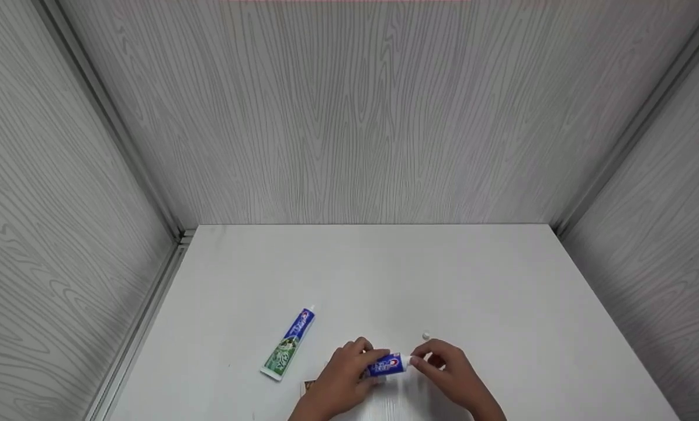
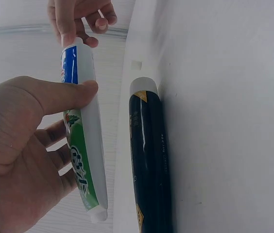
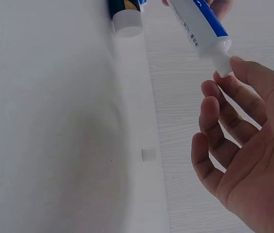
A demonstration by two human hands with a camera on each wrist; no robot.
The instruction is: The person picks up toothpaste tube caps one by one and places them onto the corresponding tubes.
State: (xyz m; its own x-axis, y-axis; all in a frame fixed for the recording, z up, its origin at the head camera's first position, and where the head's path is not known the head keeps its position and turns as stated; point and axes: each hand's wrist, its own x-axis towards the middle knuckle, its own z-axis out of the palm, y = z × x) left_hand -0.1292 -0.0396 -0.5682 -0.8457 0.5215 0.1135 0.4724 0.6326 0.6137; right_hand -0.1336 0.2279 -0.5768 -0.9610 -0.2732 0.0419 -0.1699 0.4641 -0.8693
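Observation:
My left hand [image 1: 343, 374] grips a blue, green and white toothpaste tube [image 2: 86, 131] around its body, the thumb lying across it. At the tube's white end, my right hand [image 1: 450, 374] pinches the small white cap [image 3: 222, 63] between thumb and index finger, while its other fingers are loosely curled. Below the held tube, a dark tube with a white cap [image 2: 149, 160] lies on the table, mostly hidden by my left hand in the head view. A small loose white cap [image 1: 426, 335] sits just beyond my right fingertips.
Another blue and green toothpaste tube [image 1: 289, 344] lies slanted to the left of my hands, its narrow white tip pointing away. The white table [image 1: 472, 275] is bounded by grey wood-grain panels [image 1: 349, 117] at the back and both sides.

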